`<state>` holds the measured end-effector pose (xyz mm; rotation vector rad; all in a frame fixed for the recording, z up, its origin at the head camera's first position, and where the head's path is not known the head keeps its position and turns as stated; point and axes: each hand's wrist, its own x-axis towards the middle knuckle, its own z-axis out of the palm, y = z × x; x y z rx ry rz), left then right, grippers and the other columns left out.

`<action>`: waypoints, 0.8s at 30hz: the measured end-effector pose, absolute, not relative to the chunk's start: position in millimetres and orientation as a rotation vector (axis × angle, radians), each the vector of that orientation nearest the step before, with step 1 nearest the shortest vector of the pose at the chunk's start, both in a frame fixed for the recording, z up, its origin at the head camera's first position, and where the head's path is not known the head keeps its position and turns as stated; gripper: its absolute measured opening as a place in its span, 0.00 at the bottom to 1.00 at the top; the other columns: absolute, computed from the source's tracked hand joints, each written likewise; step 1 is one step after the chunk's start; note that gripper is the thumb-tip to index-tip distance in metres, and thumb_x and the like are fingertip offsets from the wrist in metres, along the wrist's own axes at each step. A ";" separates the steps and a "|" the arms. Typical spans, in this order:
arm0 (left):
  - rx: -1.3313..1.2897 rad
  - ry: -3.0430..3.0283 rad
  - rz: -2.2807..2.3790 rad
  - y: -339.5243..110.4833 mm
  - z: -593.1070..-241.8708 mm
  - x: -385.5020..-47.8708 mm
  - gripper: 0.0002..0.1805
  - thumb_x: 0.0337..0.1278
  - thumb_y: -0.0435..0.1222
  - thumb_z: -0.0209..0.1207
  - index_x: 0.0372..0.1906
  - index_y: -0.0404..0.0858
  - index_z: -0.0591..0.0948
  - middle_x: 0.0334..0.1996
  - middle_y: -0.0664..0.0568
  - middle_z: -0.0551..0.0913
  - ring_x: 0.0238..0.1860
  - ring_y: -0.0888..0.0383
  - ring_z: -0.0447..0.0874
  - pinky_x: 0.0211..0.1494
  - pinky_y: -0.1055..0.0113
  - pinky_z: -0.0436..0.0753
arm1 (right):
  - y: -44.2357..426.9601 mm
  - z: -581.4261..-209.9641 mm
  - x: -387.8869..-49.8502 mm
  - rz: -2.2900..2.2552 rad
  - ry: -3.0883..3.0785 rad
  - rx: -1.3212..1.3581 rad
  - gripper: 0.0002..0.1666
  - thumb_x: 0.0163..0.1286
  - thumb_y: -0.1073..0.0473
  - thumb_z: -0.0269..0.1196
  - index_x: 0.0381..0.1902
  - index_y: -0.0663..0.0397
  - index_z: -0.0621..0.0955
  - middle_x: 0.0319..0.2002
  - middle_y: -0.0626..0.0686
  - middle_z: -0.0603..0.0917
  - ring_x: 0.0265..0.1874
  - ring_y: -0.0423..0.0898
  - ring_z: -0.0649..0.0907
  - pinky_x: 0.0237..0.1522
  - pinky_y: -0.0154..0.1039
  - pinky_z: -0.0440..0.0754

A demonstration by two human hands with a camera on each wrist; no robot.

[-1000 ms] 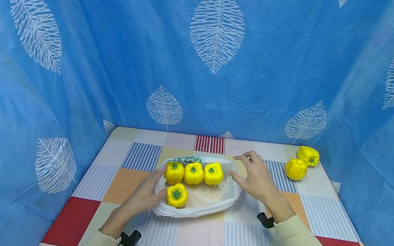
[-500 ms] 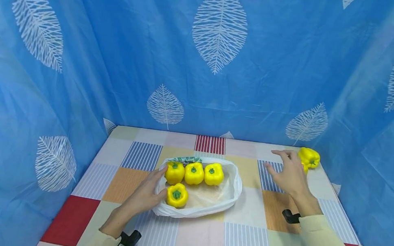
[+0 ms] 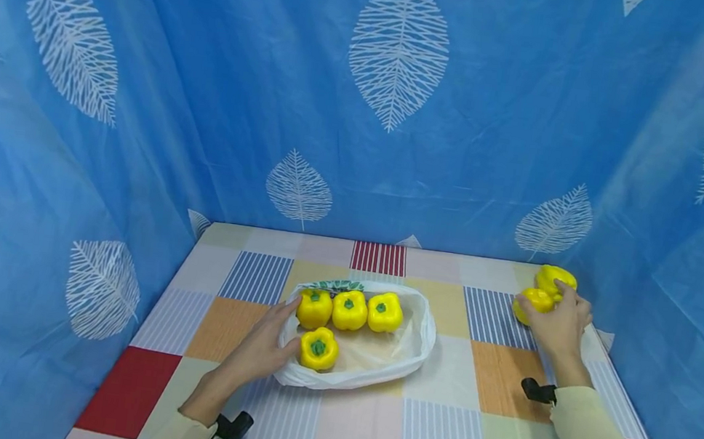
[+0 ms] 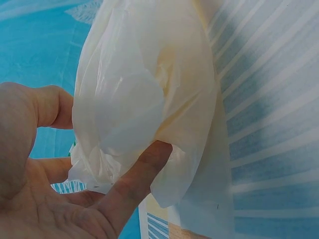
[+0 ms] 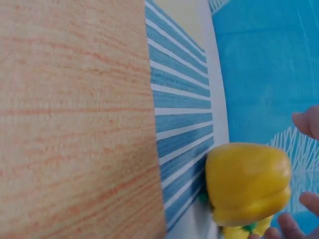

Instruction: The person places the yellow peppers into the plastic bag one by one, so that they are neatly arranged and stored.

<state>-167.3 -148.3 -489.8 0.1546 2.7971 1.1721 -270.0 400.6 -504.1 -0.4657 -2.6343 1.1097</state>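
Observation:
A white plastic bag (image 3: pixel 423 342) lies spread wide at the middle of the table, with several yellow bell peppers (image 3: pixel 318 348) inside. At its left end, my left hand (image 3: pixel 260 346) holds the side of the bag. The left wrist view shows fingers (image 4: pixel 142 174) against the thin plastic bag (image 4: pixel 134 94). At the far right corner, my right hand (image 3: pixel 562 326) is over two more yellow bell peppers, its fingers spread around the nearer pepper (image 3: pixel 534 304). In the right wrist view, the fingertips (image 5: pixel 311 201) stand apart from that pepper (image 5: pixel 249 181).
A patchwork-patterned cloth (image 3: pixel 358 436) covers the table. The other loose yellow pepper (image 3: pixel 552 277) sits behind the nearer one, close to the table's back right corner. Blue curtains (image 3: pixel 483 118) with white leaf prints enclose the back and both sides.
My right hand has moved from the bag's right edge to the two peppers at the far right. The left hand stays at the bag's left end.

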 end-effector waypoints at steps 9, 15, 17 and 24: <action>0.169 2.794 1.180 -151.7 -491.9 -165.9 0.48 0.76 0.35 0.68 0.95 0.41 0.63 0.93 0.33 0.63 0.91 0.27 0.65 0.89 0.21 0.69 | 412.8 -518.1 -275.6 1.308 -2.631 -0.666 0.65 0.84 0.36 0.68 0.97 0.61 0.48 0.90 0.77 0.54 0.87 0.77 0.61 0.88 0.78 0.68; 0.181 2.798 1.187 -151.7 -493.1 -166.9 0.47 0.77 0.35 0.68 0.95 0.40 0.63 0.92 0.32 0.64 0.91 0.27 0.66 0.89 0.22 0.70 | 413.1 -523.9 -280.1 1.308 -2.664 -0.662 0.63 0.85 0.43 0.69 0.95 0.67 0.47 0.90 0.80 0.56 0.87 0.79 0.64 0.91 0.76 0.66; 0.183 2.798 1.187 -151.2 -493.4 -167.3 0.47 0.77 0.35 0.68 0.95 0.40 0.63 0.92 0.32 0.64 0.91 0.27 0.66 0.89 0.22 0.70 | 412.5 -525.5 -280.8 1.288 -2.666 -0.662 0.63 0.85 0.44 0.69 0.95 0.69 0.48 0.89 0.81 0.58 0.86 0.79 0.66 0.91 0.76 0.67; 0.192 2.793 1.192 -151.8 -492.5 -165.9 0.47 0.77 0.35 0.68 0.95 0.41 0.63 0.93 0.33 0.64 0.91 0.27 0.66 0.89 0.22 0.70 | 407.5 -525.9 -281.4 1.267 -2.655 -0.649 0.60 0.87 0.43 0.66 0.94 0.70 0.50 0.87 0.81 0.63 0.84 0.78 0.69 0.88 0.76 0.71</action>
